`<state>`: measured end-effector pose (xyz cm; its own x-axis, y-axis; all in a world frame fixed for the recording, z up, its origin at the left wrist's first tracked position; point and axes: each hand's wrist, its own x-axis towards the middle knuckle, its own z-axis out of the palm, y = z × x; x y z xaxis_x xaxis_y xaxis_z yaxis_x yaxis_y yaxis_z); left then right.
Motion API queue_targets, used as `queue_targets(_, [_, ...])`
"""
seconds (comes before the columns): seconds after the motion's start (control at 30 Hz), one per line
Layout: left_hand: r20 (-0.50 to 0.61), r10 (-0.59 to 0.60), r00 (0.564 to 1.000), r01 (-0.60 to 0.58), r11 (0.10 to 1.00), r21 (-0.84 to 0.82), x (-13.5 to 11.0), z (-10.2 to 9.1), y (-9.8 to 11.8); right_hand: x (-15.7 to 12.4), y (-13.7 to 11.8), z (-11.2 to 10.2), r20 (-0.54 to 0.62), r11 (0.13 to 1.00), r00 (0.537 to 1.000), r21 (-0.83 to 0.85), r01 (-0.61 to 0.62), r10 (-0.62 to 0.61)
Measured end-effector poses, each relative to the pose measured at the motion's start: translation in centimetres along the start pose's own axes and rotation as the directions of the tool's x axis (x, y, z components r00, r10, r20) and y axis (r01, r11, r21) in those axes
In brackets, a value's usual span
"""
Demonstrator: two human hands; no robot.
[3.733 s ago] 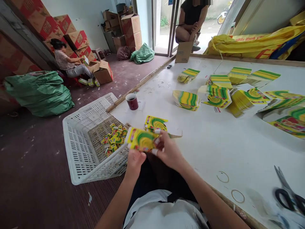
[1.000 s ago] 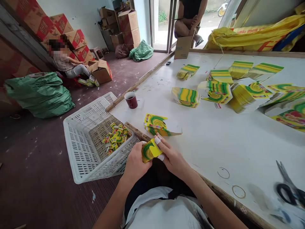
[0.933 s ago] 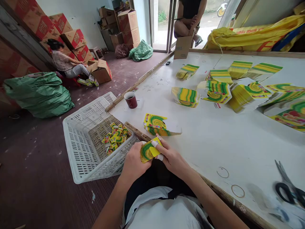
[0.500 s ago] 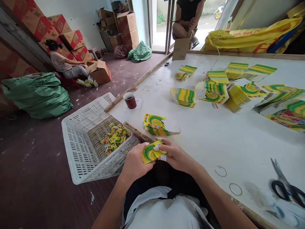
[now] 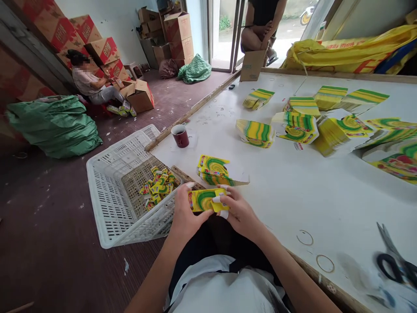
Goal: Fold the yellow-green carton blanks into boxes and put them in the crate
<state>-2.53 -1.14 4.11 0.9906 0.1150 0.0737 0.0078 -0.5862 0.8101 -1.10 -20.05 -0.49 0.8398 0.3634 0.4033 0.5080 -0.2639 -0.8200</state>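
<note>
Both my hands hold one small yellow and green carton (image 5: 202, 200) over my lap, at the near edge of the white table (image 5: 293, 191). My left hand (image 5: 185, 216) grips its left end, and my right hand (image 5: 237, 212), with taped fingertips, pinches its right end. A short stack of flat cartons (image 5: 215, 171) lies on the table just beyond my hands. To the left, a white plastic crate (image 5: 110, 191) on the floor holds several folded small cartons (image 5: 157, 188).
A dark red cup (image 5: 180, 136) stands near the table's left edge. Stacks of flat cartons (image 5: 295, 126) cover the far right of the table. Scissors (image 5: 395, 265) and rubber bands (image 5: 305, 237) lie at the near right. A green sack (image 5: 54, 126), cardboard boxes and two other people are beyond.
The carton has gone from a flat sheet to a folded box shape in my hands. It now lies level between them, turned from the tilted hold of a second ago.
</note>
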Motion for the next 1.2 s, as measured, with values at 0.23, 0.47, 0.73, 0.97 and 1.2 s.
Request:
queue_targets(0.23, [0.162, -0.401, 0.902, 0.41, 0.672, -0.617, 0.5, 0.2, -1.2, 0.1, 0.2, 0.2, -0.059, 0.995, 0.997, -0.083, 0.053, -0.058])
queue_targets(0.47, [0.156, -0.404, 0.901, 0.403, 0.653, -0.641, 0.6, 0.0, 0.3, -0.1, -0.1, -0.7, 0.104, 0.998, 0.993, -0.034, 0.049, -0.046])
queue_targets(0.73, [0.1, -0.394, 0.913, 0.347, 0.627, -0.697, 0.6, 0.0, 0.5, 0.0, -0.4, -0.5, 0.042, 0.999, 0.999, -0.033, 0.005, -0.003])
queue_targets(0.97, [0.136, -0.376, 0.917, 0.351, 0.595, -0.723, 0.2, 0.9, 0.4, 0.0, 0.1, 0.3, -0.019, 0.923, 0.975, 0.329, -0.202, 0.22])
queue_targets(1.2, [0.119, -0.381, 0.917, 0.319, 0.521, -0.792, -0.4, 1.6, 0.2, 0.2, -0.6, 1.4, 0.053, 0.726, 0.913, 0.589, -0.355, 0.404])
